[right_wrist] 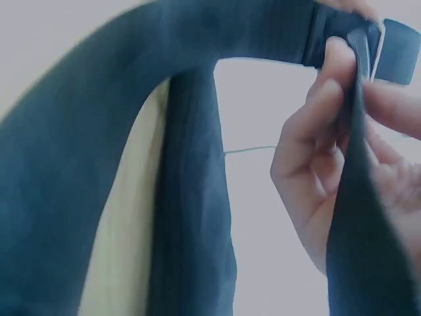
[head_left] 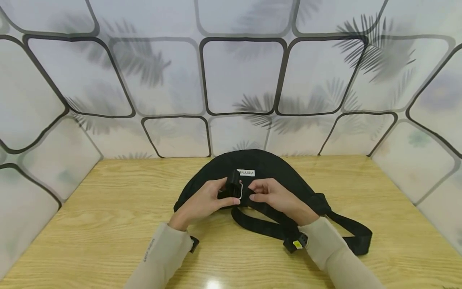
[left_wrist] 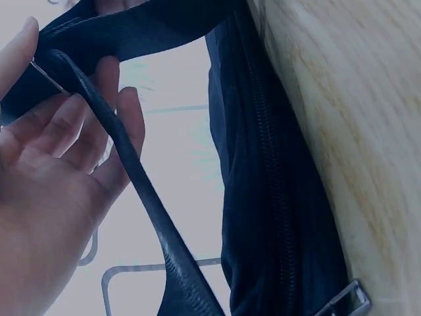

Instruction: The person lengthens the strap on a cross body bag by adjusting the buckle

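A black waist bag (head_left: pixel 260 160) with a white label (head_left: pixel 247 173) lies on a wooden table. In front of it my left hand (head_left: pixel 205 199) holds folded black strap webbing between thumb and fingers, with a rectangular metal slide buckle (head_left: pixel 241 191) at its grip. The left wrist view shows the buckle's metal edge (left_wrist: pixel 49 76) by the thumb and a strap length (left_wrist: pixel 141 174) hanging across the fingers. On the other side, my right hand (head_left: pixel 276 196) pinches the strap close to the buckle. In the right wrist view its curled fingers (right_wrist: pixel 319 118) are partly behind the strap (right_wrist: pixel 368 217).
More strap (head_left: pixel 258 226) loops over the table (head_left: pixel 126 216) below the hands and around to the right end of the bag. A zipper (left_wrist: pixel 273 164) with a metal pull (left_wrist: pixel 355 299) runs along the bag. A patterned cloth backdrop (head_left: pixel 243 76) stands behind and at both sides.
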Tool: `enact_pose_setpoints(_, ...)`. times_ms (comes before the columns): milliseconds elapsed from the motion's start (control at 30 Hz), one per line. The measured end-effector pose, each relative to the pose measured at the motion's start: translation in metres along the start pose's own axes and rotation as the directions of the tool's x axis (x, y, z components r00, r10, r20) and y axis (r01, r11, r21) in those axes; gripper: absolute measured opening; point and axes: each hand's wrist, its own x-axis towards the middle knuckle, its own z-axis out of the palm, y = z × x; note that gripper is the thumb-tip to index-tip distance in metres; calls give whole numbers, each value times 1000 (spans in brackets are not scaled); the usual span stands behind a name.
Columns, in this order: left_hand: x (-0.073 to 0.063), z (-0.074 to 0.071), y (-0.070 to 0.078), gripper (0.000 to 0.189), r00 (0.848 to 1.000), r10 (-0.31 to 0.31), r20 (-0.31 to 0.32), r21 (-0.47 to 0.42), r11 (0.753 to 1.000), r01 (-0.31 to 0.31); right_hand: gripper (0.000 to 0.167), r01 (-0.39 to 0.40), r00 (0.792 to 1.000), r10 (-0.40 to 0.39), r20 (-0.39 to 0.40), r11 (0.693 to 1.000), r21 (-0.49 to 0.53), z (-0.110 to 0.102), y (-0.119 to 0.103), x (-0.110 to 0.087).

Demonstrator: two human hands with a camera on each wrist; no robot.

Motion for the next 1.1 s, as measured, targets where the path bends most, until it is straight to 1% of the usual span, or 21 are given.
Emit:
enact_pose_setpoints(67,0,1,0,38,1000,0,4,-9,1000,0,9,14,1000,-14,-20,1000,17,4,-3,0)
enact_pose_setpoints(167,0,2,0,42,1000,5,11,-14,1000,-5,12,16,999,-13,-53,999,48,7,-5,1)
enact_pose_setpoints(233,0,3,0,41,1000,16,18,-6,1000,-16,12,2,998,2,-66,998,61,9,-6,1)
enact_pose_setpoints(300,1,3,1,38,999,30,21,4,1000,-30,12,-20,998,25,-59,997,70,8,-5,1)
enact_pose_setpoints(367,2,3,1,35,999,35,18,13,999,-36,14,-36,999,38,-23,997,68,5,-4,0)
enact_pose_setpoints(433,2,2,2,30,999,41,10,23,999,-42,23,-61,997,58,48,997,56,-1,-3,-3)
enact_pose_setpoints(533,2,2,2,26,999,32,-5,30,999,-32,42,-105,979,101,176,994,16,-10,0,-7)
enact_pose_setpoints(600,2,1,1,25,1000,30,-8,35,999,-29,52,-122,967,126,223,992,-31,-15,1,-10)
enact_pose_setpoints(633,1,1,1,25,1000,27,-10,33,999,-27,54,-121,964,129,231,992,-47,-16,1,-10)
enact_pose_setpoints(700,1,1,0,26,999,30,-10,30,999,-30,52,-101,971,115,210,992,-75,-18,2,-10)
enact_pose_setpoints(767,1,1,-1,26,999,31,-13,28,999,-30,44,-62,982,76,174,994,-85,-18,2,-8)
enact_pose_setpoints(833,1,1,-2,28,999,24,-24,26,999,-23,34,-48,991,58,123,996,-79,-16,2,-6)
enact_pose_setpoints(900,0,1,-2,29,999,13,-33,30,999,-12,23,-61,996,66,64,995,-80,-14,2,-4)
enact_pose_setpoints(967,0,1,-2,30,999,7,-40,31,999,-6,17,-91,996,91,-5,993,-79,-11,0,-4)
enact_pose_setpoints(1033,1,1,-2,29,999,11,-37,27,1000,-10,16,-125,991,120,-67,988,-86,-8,-1,-4)
enact_pose_setpoints(1100,2,2,-2,26,999,24,-33,32,999,-23,19,-145,986,135,-102,984,-100,-7,-3,-5)
